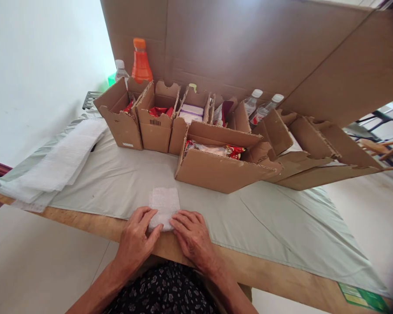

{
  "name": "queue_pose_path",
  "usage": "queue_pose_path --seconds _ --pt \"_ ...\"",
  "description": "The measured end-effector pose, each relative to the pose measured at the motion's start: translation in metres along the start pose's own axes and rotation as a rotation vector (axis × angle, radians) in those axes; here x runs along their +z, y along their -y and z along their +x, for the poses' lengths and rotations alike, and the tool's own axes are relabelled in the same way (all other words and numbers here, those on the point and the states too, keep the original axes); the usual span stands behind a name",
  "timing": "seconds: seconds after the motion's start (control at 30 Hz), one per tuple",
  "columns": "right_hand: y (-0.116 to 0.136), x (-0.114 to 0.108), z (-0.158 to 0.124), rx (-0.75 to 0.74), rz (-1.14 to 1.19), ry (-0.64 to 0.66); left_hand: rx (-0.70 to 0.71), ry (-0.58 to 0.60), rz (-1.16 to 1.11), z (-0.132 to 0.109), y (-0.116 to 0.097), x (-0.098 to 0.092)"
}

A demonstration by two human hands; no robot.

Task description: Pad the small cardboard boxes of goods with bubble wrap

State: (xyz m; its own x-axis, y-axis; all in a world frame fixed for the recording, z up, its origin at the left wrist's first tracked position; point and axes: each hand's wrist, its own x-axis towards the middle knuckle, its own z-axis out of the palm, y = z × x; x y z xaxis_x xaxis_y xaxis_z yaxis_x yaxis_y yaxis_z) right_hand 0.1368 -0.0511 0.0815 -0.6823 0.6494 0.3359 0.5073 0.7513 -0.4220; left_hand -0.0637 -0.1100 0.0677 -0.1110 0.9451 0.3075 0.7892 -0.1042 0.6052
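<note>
A small folded white foam sheet [164,204] lies on the pale grey cloth [124,183] near the table's front edge. My left hand [138,233] rests at its lower left corner, fingers curled onto the sheet's edge. My right hand [190,233] lies at its lower right corner, fingers stretched flat and touching the edge. Both hands press on the sheet; neither lifts it.
A stack of white foam sheets [57,163] lies at the left. Several open cardboard boxes [216,168] holding red snack packs stand behind, with an orange bottle [141,63], clear bottles [253,102] and a large cardboard flap [249,43] overhead. The wooden table edge [281,279] runs in front.
</note>
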Motion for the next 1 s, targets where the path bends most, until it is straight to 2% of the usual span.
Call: queue_pose_path --seconds 0.07,0.13,0.23,0.37,0.47,0.57,0.63,0.7,0.8,0.87,0.97,1.0 --pt "-0.001 -0.003 0.004 0.041 0.068 0.031 0.067 0.000 -0.025 -0.005 -0.002 -0.006" --pt "0.000 -0.007 0.007 0.089 0.138 0.069 0.117 0.060 -0.056 -0.007 -0.002 -0.008" --pt "0.000 -0.009 0.009 0.160 0.177 0.060 0.105 0.102 -0.086 -0.001 0.002 -0.005" --pt "-0.005 -0.001 0.012 0.171 0.098 -0.052 0.050 0.051 -0.058 0.017 0.012 0.006" --pt "-0.013 0.008 0.018 0.161 0.066 -0.051 -0.014 -0.012 -0.039 0.025 0.014 0.008" --pt "-0.021 0.013 0.026 0.261 0.147 -0.075 -0.165 -0.129 -0.125 0.020 0.011 0.001" --pt "-0.022 0.014 0.029 0.332 0.192 -0.110 -0.333 -0.170 -0.256 0.011 0.005 -0.005" --pt "-0.020 0.011 0.030 0.399 0.266 -0.136 -0.528 -0.114 -0.485 0.002 -0.001 -0.010" --pt "-0.011 0.003 0.027 0.508 0.480 -0.161 -0.767 0.053 -0.919 -0.005 -0.012 -0.011" --pt "-0.005 -0.003 0.023 0.551 0.576 -0.191 -0.861 0.055 -1.120 -0.005 -0.019 -0.008" --pt "0.001 -0.007 0.016 0.593 0.590 -0.262 -0.903 -0.090 -1.232 -0.006 -0.025 -0.006" --pt "0.003 -0.008 0.013 0.601 0.574 -0.284 -0.908 -0.101 -1.248 -0.007 -0.027 -0.006"
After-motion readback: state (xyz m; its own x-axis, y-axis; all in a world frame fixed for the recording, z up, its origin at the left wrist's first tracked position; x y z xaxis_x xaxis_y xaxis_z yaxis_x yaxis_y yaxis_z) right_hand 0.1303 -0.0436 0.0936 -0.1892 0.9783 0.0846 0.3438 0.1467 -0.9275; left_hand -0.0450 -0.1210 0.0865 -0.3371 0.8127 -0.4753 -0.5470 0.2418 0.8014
